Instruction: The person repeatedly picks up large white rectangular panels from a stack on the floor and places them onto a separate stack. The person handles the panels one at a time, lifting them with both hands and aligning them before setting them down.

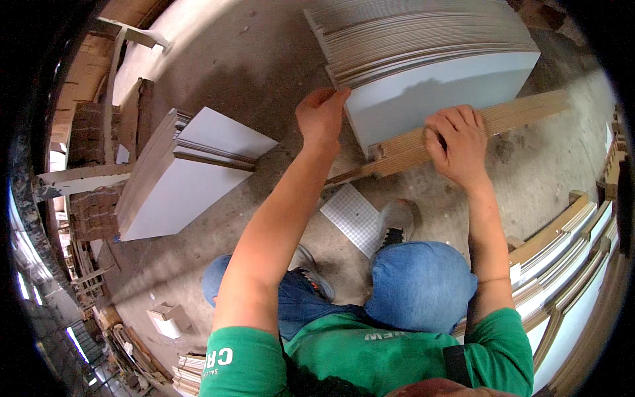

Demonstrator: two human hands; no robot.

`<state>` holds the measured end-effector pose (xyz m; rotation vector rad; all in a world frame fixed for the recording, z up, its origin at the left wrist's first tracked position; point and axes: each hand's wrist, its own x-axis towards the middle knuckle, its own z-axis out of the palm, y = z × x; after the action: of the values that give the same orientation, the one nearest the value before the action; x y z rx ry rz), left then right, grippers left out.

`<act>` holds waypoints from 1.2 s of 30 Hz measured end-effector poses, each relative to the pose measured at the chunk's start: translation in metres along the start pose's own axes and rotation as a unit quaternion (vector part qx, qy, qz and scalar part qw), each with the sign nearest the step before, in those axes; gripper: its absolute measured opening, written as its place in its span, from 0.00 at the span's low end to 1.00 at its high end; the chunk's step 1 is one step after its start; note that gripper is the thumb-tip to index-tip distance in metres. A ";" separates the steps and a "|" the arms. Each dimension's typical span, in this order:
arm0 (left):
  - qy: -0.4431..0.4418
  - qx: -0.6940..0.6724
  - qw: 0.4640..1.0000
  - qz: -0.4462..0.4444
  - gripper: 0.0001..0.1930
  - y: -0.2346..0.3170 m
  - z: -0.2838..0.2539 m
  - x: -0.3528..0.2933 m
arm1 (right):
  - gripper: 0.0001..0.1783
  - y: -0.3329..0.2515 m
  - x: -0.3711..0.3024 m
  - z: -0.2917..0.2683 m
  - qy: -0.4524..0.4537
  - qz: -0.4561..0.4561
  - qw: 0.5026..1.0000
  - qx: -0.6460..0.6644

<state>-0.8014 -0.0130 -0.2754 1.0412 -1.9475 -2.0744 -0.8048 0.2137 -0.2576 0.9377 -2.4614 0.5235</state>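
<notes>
A large stack of flat cardboard sheets [430, 40] stands on edge in front of me, and its nearest sheet shows a white face [443, 86]. With thumb and finger pinched together, my left hand [321, 118] is at the upper left corner of that white sheet. My right hand [455, 142] is curled over the upper edge of a long brown bundle of cardboard strips [403, 151]. This bundle lies across the foot of the stack, slanting up to the right. The right palm's underside is hidden.
A second stack of white-faced sheets [192, 195] stands at the left. More sheets [562, 264] line the right side. A small grey-and-white patterned square [351, 218] lies by my shoe [398, 221]. A small open box [169, 319] sits on the floor at the lower left.
</notes>
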 end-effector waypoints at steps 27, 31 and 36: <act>-0.006 -0.013 0.999 0.048 0.14 -0.008 -0.005 0.020 | 0.08 0.002 0.006 0.003 0.026 -0.012 0.999 0.032; 0.007 -0.007 0.999 0.049 0.12 -0.005 -0.006 0.018 | 0.09 0.002 0.006 0.003 0.020 -0.009 0.999 0.024; 0.019 -0.025 0.999 0.044 0.11 -0.003 -0.003 0.013 | 0.08 0.002 0.006 0.002 0.029 -0.016 0.999 0.021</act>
<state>-0.8089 -0.0218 -0.2831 0.9605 -1.8773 -2.0311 -0.8108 0.2107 -0.2559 0.9626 -2.3881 0.5850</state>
